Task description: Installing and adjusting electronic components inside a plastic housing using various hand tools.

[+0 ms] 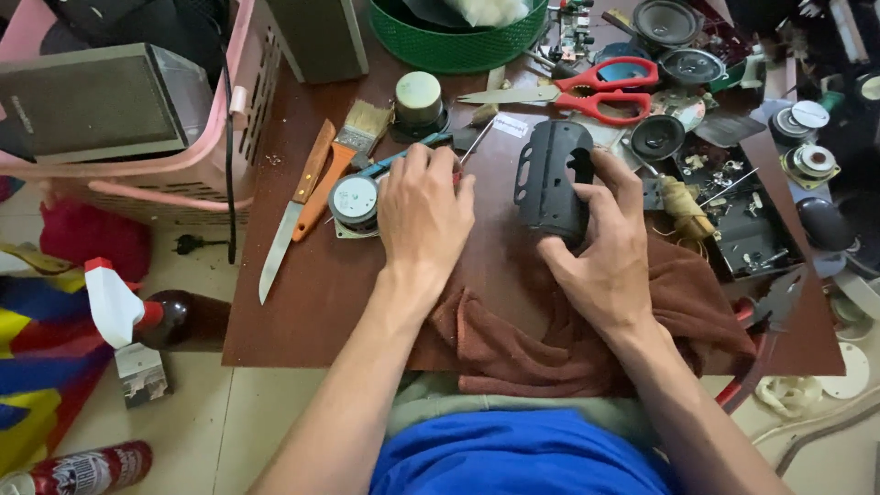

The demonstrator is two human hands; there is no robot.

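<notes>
My right hand [605, 252] grips a black cylindrical speaker shell [550, 179] with slotted openings, holding it upright on the brown tabletop [312, 293]. My left hand [423, 215] rests palm down beside it, fingers curled over a thin tool with a blue handle [403, 156]; what it grasps is hidden under the fingers. A round speaker driver with a metal back [354, 202] lies just left of my left hand. A rust-brown cloth [532, 344] lies under both wrists at the table's near edge.
A knife [291, 215] and a paintbrush [344, 156] lie to the left. Red scissors [587, 92], a green basket [449, 41] and several loose speaker drivers [687, 64] crowd the far and right side. A pink basket [197, 156] holds a grey speaker box [92, 101]. Spray bottle [128, 321] on the floor.
</notes>
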